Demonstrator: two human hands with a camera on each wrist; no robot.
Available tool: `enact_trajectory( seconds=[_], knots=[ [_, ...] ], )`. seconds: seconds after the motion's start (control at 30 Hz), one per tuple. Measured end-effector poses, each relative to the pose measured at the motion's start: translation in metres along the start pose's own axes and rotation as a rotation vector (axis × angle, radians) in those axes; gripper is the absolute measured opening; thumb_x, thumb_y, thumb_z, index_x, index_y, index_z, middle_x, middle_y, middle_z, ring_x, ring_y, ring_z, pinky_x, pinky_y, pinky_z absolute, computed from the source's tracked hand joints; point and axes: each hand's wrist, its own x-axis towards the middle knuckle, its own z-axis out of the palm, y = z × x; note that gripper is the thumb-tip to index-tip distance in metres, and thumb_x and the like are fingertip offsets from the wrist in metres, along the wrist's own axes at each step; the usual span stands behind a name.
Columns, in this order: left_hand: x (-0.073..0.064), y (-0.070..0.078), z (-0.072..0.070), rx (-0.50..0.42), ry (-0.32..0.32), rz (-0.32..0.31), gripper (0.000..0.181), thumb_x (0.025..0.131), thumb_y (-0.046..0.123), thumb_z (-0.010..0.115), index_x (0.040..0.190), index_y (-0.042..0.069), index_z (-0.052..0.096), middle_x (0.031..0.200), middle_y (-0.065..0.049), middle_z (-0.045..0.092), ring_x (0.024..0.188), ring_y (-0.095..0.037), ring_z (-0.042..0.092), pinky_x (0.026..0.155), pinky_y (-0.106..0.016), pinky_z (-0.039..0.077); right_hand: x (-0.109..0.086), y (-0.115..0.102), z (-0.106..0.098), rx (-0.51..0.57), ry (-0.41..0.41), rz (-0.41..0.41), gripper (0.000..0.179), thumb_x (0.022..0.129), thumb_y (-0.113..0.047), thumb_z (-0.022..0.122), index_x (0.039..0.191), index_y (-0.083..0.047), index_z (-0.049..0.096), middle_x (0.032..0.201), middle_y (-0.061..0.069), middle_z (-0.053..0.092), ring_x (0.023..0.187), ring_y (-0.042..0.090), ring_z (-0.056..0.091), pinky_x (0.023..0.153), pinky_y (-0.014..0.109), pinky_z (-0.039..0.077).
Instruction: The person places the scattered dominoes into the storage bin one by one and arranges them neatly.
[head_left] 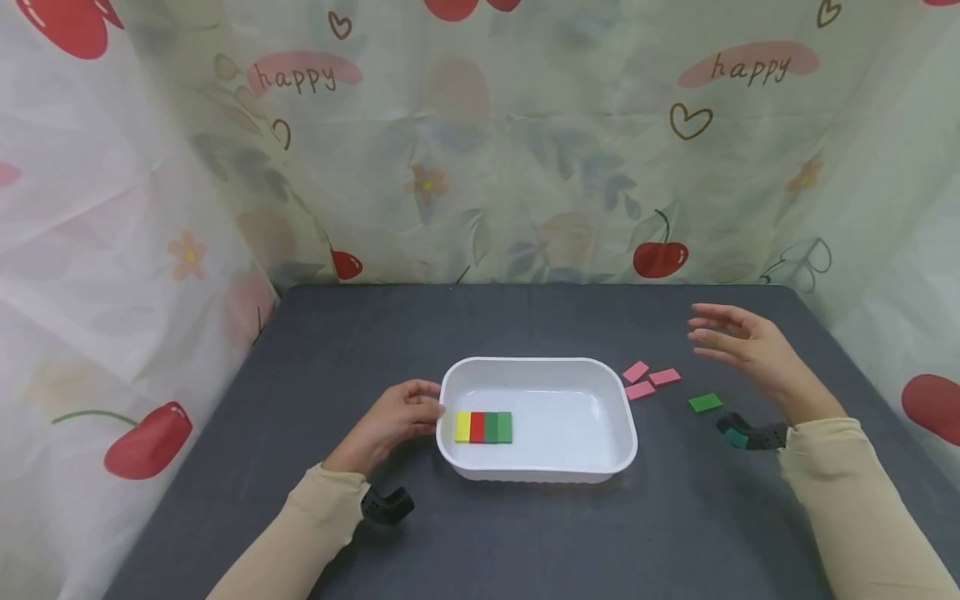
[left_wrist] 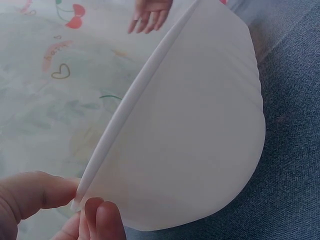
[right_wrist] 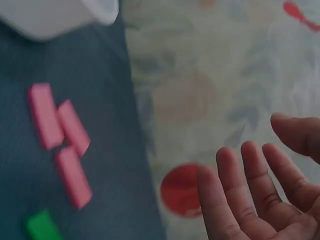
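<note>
A white plastic basin [head_left: 537, 482] stands on the dark table, its rim rounded at the corners. My left hand [head_left: 392, 423] pinches that rim at the left side; in the left wrist view the thumb lies on one face of the rim and the fingertips [left_wrist: 110, 220] on the other. Inside, at the left, a yellow block [head_left: 462, 427], a red block [head_left: 477, 427] and two green blocks [head_left: 498, 427] lie side by side. My right hand [head_left: 738, 342] is raised over the right of the table with fingers spread and nothing in it.
Three pink blocks [head_left: 641, 390] lie loosely grouped off the basin's right side. A single green block [head_left: 705, 403] lies nearer my right wrist. Behind the table's far edge hangs a patterned curtain [head_left: 510, 183], which also runs along both sides.
</note>
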Motion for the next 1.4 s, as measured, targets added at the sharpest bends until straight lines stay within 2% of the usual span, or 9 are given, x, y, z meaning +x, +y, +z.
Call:
enact_trajectory(
  seconds=[0.13, 0.23, 0.3, 0.37, 0.47, 0.63, 1.1, 1.23, 1.4],
  knots=[
    [0.001, 0.000, 0.000, 0.001, -0.003, -0.002, 0.037, 0.088, 0.010, 0.067, 0.122, 0.003, 0.056, 0.100, -0.014, 0.069, 0.079, -0.018, 0.065, 0.078, -0.032, 0.058, -0.004, 0.028, -0.019, -0.139, 0.032, 0.050, 0.050, 0.095, -0.024, 0.061, 0.138, -0.009, 0.041, 0.116, -0.013, 0.053, 0.095, -0.014, 0.057, 0.080, 0.016, 0.054],
    [0.001, 0.000, 0.000, 0.002, 0.001, -0.009, 0.037, 0.088, 0.010, 0.067, 0.122, 0.003, 0.056, 0.100, -0.013, 0.069, 0.079, -0.018, 0.065, 0.078, -0.032, 0.058, -0.006, 0.045, -0.028, -0.313, 0.000, 0.108, 0.061, 0.095, -0.032, 0.061, 0.142, -0.001, 0.038, 0.129, 0.005, 0.053, 0.094, -0.017, 0.053, 0.085, 0.028, 0.056],
    [0.001, 0.000, -0.001, 0.002, 0.006, -0.015, 0.037, 0.088, 0.010, 0.068, 0.123, 0.004, 0.057, 0.099, -0.013, 0.069, 0.079, -0.018, 0.065, 0.078, -0.031, 0.058, -0.007, 0.055, -0.031, -0.404, -0.047, 0.145, 0.065, 0.094, -0.035, 0.061, 0.143, 0.002, 0.038, 0.138, 0.019, 0.049, 0.100, -0.009, 0.057, 0.093, 0.042, 0.053],
    [0.000, 0.000, -0.001, 0.001, 0.008, -0.018, 0.037, 0.088, 0.010, 0.068, 0.123, 0.004, 0.057, 0.099, -0.012, 0.069, 0.079, -0.018, 0.065, 0.078, -0.031, 0.058, -0.008, 0.063, -0.033, -0.467, -0.106, 0.182, 0.067, 0.093, -0.036, 0.063, 0.143, 0.003, 0.040, 0.143, 0.028, 0.044, 0.109, 0.009, 0.062, 0.096, 0.055, 0.046],
    [-0.001, 0.001, -0.001, 0.005, 0.006, -0.010, 0.037, 0.088, 0.010, 0.067, 0.122, 0.003, 0.056, 0.099, -0.013, 0.069, 0.079, -0.018, 0.065, 0.078, -0.031, 0.058, -0.008, 0.074, -0.034, -0.514, -0.182, 0.233, 0.067, 0.090, -0.036, 0.066, 0.140, 0.003, 0.045, 0.142, 0.032, 0.042, 0.123, 0.039, 0.054, 0.096, 0.063, 0.041],
    [-0.001, 0.001, 0.000, 0.009, 0.011, -0.009, 0.037, 0.088, 0.011, 0.068, 0.122, 0.004, 0.057, 0.101, -0.013, 0.069, 0.080, -0.018, 0.065, 0.080, -0.032, 0.058, -0.006, 0.082, -0.033, -0.559, -0.240, 0.253, 0.064, 0.085, -0.035, 0.072, 0.133, 0.003, 0.053, 0.137, 0.031, 0.049, 0.125, 0.048, 0.047, 0.096, 0.062, 0.041],
    [-0.003, 0.002, 0.001, 0.009, 0.011, -0.005, 0.037, 0.088, 0.011, 0.068, 0.122, 0.004, 0.056, 0.102, -0.014, 0.069, 0.080, -0.018, 0.065, 0.080, -0.033, 0.058, -0.002, 0.090, -0.028, -0.628, -0.231, 0.206, 0.042, 0.084, -0.027, 0.074, 0.117, -0.004, 0.067, 0.121, 0.020, 0.064, 0.111, 0.034, 0.058, 0.090, 0.054, 0.049],
    [-0.003, 0.002, 0.000, 0.008, 0.008, 0.001, 0.037, 0.088, 0.011, 0.068, 0.122, 0.003, 0.056, 0.102, -0.014, 0.069, 0.080, -0.018, 0.065, 0.080, -0.034, 0.058, -0.003, 0.088, -0.024, -0.631, -0.198, 0.237, 0.040, 0.084, -0.028, 0.074, 0.115, -0.003, 0.067, 0.106, 0.013, 0.066, 0.097, 0.026, 0.059, 0.080, 0.043, 0.050],
    [-0.003, 0.002, 0.000, 0.014, 0.010, 0.000, 0.037, 0.088, 0.011, 0.068, 0.122, 0.003, 0.056, 0.101, -0.014, 0.069, 0.080, -0.018, 0.065, 0.080, -0.034, 0.058, -0.003, 0.086, -0.018, -0.603, -0.164, 0.287, 0.040, 0.084, -0.029, 0.073, 0.111, -0.001, 0.061, 0.085, 0.003, 0.056, 0.078, 0.017, 0.048, 0.065, 0.031, 0.040]
  ],
)
